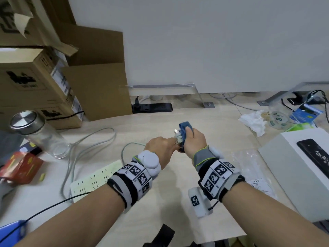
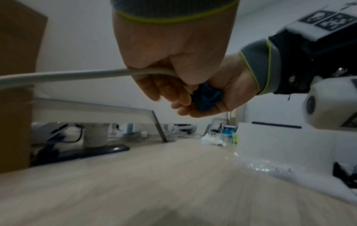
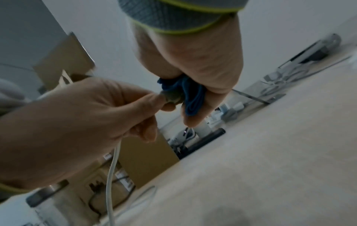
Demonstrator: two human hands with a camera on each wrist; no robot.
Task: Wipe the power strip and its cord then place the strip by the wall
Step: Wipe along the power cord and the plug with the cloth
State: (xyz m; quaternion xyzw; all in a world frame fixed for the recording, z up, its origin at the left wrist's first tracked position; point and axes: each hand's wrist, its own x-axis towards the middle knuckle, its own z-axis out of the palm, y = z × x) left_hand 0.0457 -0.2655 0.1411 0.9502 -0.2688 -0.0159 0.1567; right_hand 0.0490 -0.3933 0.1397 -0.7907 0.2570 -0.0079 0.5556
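Observation:
The white power strip [image 1: 96, 179] lies flat on the wooden table [image 1: 178, 202], left of my left wrist. Its pale cord [image 1: 85, 139] loops over the table and rises to my hands. My left hand [image 1: 163, 147] pinches the cord [image 2: 67, 76] just behind the plug [image 3: 172, 96]. My right hand [image 1: 192, 139] grips a blue cloth [image 1: 185, 127] that is wrapped round the plug, whose metal prongs [image 1: 176, 131] stick out. In the right wrist view the cloth [image 3: 191, 94] is bunched under my right hand's thumb [image 3: 197, 116], and the cord [image 3: 112, 175] hangs below my left hand [image 3: 86, 114].
A black power strip [image 1: 153, 107] lies by the wall. Cardboard boxes [image 1: 96, 90] stand at the back left, with a glass bottle [image 1: 41, 136] and a red packet [image 1: 21, 166] in front. At the right are a white box [image 1: 302, 168], a crumpled tissue [image 1: 252, 122] and a plastic bag [image 1: 252, 168].

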